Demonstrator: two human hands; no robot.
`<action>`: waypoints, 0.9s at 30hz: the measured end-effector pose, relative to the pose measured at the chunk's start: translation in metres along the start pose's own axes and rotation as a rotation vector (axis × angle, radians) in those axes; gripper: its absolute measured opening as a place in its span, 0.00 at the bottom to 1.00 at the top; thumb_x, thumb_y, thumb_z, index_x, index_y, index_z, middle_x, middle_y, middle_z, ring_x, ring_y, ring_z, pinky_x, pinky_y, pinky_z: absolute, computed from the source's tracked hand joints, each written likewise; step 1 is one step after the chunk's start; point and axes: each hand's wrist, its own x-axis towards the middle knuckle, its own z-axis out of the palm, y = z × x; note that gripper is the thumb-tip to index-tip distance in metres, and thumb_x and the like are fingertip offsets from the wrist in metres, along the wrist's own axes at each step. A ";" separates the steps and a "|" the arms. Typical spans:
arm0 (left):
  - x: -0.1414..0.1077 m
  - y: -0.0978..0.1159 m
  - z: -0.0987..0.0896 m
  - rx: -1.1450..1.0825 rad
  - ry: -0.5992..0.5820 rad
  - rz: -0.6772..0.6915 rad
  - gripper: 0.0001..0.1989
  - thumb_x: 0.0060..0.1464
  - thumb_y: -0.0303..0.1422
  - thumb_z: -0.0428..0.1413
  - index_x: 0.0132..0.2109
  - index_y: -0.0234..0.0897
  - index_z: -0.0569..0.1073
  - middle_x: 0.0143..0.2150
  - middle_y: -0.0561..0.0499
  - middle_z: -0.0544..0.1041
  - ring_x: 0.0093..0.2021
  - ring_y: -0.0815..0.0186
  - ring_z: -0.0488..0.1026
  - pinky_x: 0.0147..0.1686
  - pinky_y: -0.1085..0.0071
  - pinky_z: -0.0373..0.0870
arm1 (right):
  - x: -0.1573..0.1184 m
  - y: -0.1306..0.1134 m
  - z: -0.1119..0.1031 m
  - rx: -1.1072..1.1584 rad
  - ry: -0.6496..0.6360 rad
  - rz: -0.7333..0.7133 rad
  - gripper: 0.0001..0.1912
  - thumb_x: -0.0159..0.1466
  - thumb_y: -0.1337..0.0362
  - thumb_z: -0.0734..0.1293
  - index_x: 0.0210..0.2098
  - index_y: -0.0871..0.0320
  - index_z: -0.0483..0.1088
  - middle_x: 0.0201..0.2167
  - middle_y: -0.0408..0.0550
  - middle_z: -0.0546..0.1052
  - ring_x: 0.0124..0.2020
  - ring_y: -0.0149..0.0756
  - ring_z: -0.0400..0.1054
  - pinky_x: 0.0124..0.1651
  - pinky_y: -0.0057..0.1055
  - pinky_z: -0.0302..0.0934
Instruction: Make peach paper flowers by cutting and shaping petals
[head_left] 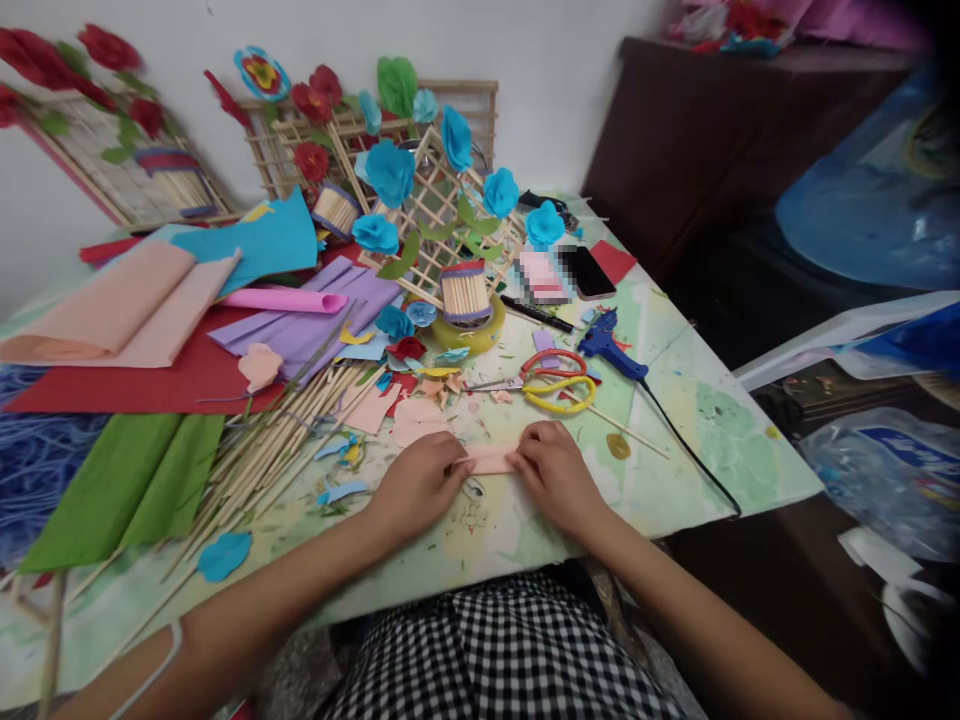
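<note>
Between my two hands stretches a narrow strip of pale pink paper, just above the tabletop near its front edge. My left hand pinches the strip's left end, and my right hand pinches its right end. Just beyond the right hand lie scissors with one red and one yellow handle loop, blades toward the left. Pink paper pieces rest beyond the left hand. A blue glue gun with a black cord lies farther right.
Wooden sticks and coloured paper, including a green sheet, cover the left side. A lattice with blue paper flowers stands at the back, beside a tape roll. A black pen and a phone lie back right.
</note>
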 end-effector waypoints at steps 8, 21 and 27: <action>0.005 -0.004 0.004 -0.022 0.049 -0.048 0.08 0.55 0.32 0.48 0.29 0.35 0.67 0.32 0.47 0.68 0.38 0.61 0.66 0.39 0.65 0.64 | 0.003 -0.005 0.002 -0.083 0.015 0.097 0.10 0.61 0.63 0.63 0.24 0.58 0.66 0.33 0.48 0.67 0.38 0.39 0.57 0.44 0.37 0.55; -0.004 -0.007 0.017 0.192 0.198 0.164 0.13 0.57 0.28 0.48 0.49 0.36 0.68 0.46 0.43 0.69 0.47 0.59 0.64 0.47 0.60 0.66 | 0.003 -0.001 0.011 -0.197 0.135 0.096 0.09 0.61 0.58 0.63 0.32 0.58 0.67 0.35 0.53 0.67 0.39 0.44 0.59 0.42 0.42 0.57; -0.008 -0.008 0.022 0.336 0.069 0.401 0.14 0.58 0.27 0.47 0.50 0.31 0.69 0.45 0.43 0.73 0.45 0.60 0.66 0.46 0.63 0.67 | -0.007 0.000 0.009 -0.273 0.030 -0.207 0.26 0.65 0.57 0.57 0.60 0.60 0.54 0.58 0.58 0.61 0.60 0.48 0.50 0.56 0.46 0.49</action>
